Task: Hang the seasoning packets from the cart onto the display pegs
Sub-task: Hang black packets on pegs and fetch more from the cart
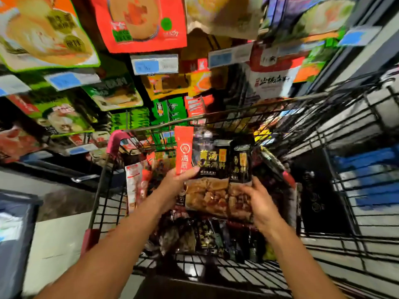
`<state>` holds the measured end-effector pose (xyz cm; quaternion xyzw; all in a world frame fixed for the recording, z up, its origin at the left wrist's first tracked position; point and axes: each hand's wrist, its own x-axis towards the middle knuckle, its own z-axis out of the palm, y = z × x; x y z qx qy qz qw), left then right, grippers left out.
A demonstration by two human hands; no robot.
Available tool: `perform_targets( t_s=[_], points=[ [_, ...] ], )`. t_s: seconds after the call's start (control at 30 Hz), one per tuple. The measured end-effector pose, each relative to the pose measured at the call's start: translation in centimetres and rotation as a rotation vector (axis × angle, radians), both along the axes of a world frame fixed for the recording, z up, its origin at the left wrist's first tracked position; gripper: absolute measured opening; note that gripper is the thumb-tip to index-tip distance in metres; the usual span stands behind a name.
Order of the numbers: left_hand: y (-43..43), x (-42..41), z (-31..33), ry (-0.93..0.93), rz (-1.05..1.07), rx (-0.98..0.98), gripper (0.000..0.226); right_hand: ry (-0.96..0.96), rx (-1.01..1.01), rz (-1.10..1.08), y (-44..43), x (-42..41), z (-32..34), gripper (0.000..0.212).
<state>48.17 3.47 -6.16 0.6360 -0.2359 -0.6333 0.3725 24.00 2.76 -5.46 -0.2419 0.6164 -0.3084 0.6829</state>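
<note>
Above the black wire cart point(216, 275) I hold up a black seasoning packet point(210, 167) with an orange-red strip on its left and a food picture on its lower half. My left hand point(179, 184) grips its left edge, thumb on the red strip. A second black packet point(240, 167) overlaps it on the right, and my right hand point(258, 203) holds that one at its lower right. More packets lie in the cart point(207, 238). Packets hang on the display wall point(138, 24) above and ahead.
Price tags point(154, 64) hang in front of the rows of packets. A white-and-red packet point(135, 184) stands at the cart's left side by its pink handle point(115, 141). A grey bin point(15, 234) stands at left, wire shelving point(356, 130) at right.
</note>
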Motion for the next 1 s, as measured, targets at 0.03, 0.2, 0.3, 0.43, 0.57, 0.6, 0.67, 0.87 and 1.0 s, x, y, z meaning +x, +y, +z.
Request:
perform_targets(
  t_s=[0.03,0.2,0.3,0.43,0.57,0.6,0.67,0.87,1.0],
  points=[
    [-0.4,-1.4,0.0,0.029,-0.020,0.000,0.029,-0.009,-0.001,-0.036,0.1,0.1,0.4,0.073],
    [-1.1,-6.5,0.1,0.079,-0.065,0.015,0.066,-0.078,-0.021,-0.057,0.5,-0.2,1.4,0.096],
    [-1.3,-7.4,0.4,-0.022,-0.043,-0.022,0.063,0.079,-0.124,0.075,0.9,-0.1,0.6,0.085],
    [-0.9,-6.6,0.7,-0.115,-0.048,-0.047,0.053,0.189,-0.159,0.155,1.3,0.3,-1.1,0.112],
    [-0.1,-1.6,-0.4,-0.056,0.044,-0.009,0.040,0.174,-0.119,0.139,0.7,0.7,-1.4,0.066],
    [0.1,0.3,-1.1,-0.106,0.100,-0.006,0.035,0.163,-0.112,0.129,0.5,0.6,-1.8,0.060],
    [1.0,4.5,-2.4,-0.442,0.094,0.062,0.030,0.131,-0.089,0.108,0.3,0.4,-1.9,0.047],
    [6.1,13.2,-10.3,-0.703,-0.185,0.336,0.100,0.126,-0.056,0.104,0.8,0.4,-2.7,0.038],
    [7.9,13.3,-14.3,-0.775,-0.220,0.469,0.149,0.170,-0.058,0.151,1.3,0.8,-2.9,0.041]
  ],
)
